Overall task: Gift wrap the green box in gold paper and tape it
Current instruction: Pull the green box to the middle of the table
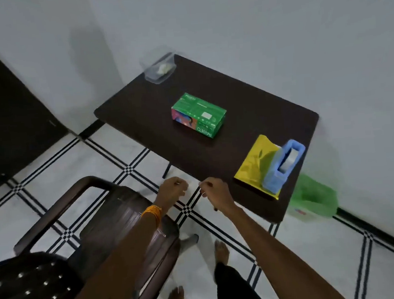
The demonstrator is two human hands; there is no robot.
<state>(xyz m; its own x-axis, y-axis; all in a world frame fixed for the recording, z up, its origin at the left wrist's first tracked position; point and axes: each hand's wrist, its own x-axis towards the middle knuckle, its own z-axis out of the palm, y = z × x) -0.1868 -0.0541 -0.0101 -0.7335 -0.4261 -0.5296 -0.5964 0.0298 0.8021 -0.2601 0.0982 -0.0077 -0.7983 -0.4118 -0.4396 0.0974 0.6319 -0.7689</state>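
Note:
The green box (pixel 199 115) lies flat near the middle of the dark table (pixel 140 106). A folded sheet of gold paper (pixel 255 166) lies at the table's near right corner, with a blue tape dispenser (pixel 283 166) standing on it. My left hand (pixel 172 191) and my right hand (pixel 214 191) hover side by side in front of the table's near edge, above the floor. Both have loosely curled fingers and hold nothing. Neither touches the table, box or paper.
A clear plastic container (pixel 158 66) sits on the table's far corner by the wall. A dark plastic chair (pixel 97 218) stands to my left. A green bag (pixel 313 199) lies on the floor right of the table. Tiled floor lies below me.

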